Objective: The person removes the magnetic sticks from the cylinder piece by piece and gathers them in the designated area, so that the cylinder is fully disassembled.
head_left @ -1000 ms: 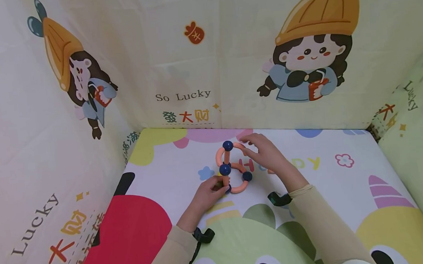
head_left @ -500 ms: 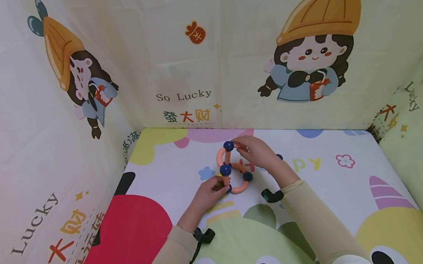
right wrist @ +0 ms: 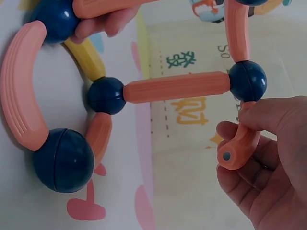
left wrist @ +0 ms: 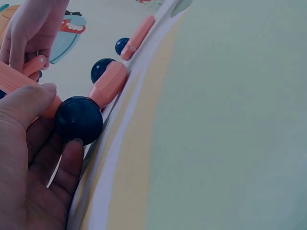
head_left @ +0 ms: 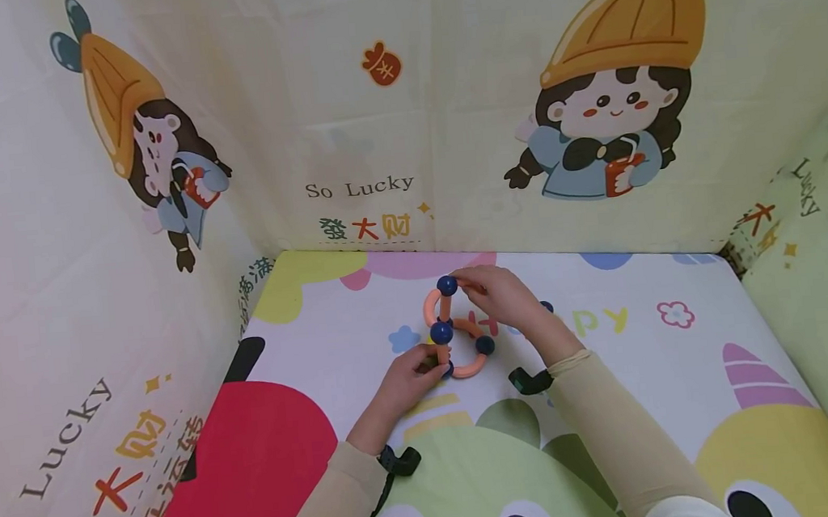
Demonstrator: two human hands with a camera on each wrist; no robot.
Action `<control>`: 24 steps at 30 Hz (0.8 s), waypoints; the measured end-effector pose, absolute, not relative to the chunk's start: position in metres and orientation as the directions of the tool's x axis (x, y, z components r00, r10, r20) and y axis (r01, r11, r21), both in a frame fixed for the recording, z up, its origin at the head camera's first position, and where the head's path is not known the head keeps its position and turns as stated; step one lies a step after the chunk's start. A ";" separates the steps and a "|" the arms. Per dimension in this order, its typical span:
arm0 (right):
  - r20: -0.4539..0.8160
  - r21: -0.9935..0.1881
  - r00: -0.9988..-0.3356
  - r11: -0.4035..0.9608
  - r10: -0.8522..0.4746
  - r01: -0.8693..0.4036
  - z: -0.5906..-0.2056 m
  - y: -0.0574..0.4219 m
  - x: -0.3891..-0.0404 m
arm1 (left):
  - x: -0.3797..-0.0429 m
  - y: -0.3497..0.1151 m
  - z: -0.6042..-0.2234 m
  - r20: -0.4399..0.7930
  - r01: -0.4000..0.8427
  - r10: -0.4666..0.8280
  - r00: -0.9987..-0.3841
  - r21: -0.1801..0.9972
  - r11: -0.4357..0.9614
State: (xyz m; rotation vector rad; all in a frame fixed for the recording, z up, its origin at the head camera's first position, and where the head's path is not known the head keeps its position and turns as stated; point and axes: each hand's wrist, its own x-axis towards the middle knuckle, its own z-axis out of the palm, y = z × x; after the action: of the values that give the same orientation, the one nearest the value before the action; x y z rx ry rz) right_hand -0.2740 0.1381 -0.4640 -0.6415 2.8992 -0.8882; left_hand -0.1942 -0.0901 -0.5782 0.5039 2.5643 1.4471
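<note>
Orange rod-ball frame (head_left: 456,328): left hand (head_left: 405,382) pinches base, right hand (head_left: 499,294) pinches top curved rod.

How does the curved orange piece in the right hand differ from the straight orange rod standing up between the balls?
The curved piece bends; the straight rod does not. The curved piece's outer end is free, showing a small dot, while the rod carries a dark blue ball at each end. The right hand pinches the curved piece only. Both are ribbed orange plastic.
</note>
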 end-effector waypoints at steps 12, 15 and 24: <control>0.078 -0.580 -0.930 0.742 -0.360 -0.336 -0.470 0.140 -0.274 | -0.194 -0.089 -0.576 0.016 0.199 0.352 -0.936 0.849 0.489; 0.083 -0.594 -0.937 0.738 -0.339 -0.320 -0.473 0.143 -0.274 | -0.195 -0.089 -0.577 0.020 0.203 0.354 -0.935 0.849 0.489; 0.006 -0.679 -0.962 0.705 -0.273 -0.204 -0.479 0.161 -0.267 | -0.194 -0.089 -0.579 0.035 0.214 0.351 -0.936 0.848 0.485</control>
State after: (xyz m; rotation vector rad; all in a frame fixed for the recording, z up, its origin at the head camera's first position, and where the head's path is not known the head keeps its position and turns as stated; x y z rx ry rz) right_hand -0.2673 0.1609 -0.4791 -0.3948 2.8119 -1.1033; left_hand -0.1945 -0.0895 -0.5791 0.4940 2.5816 1.4436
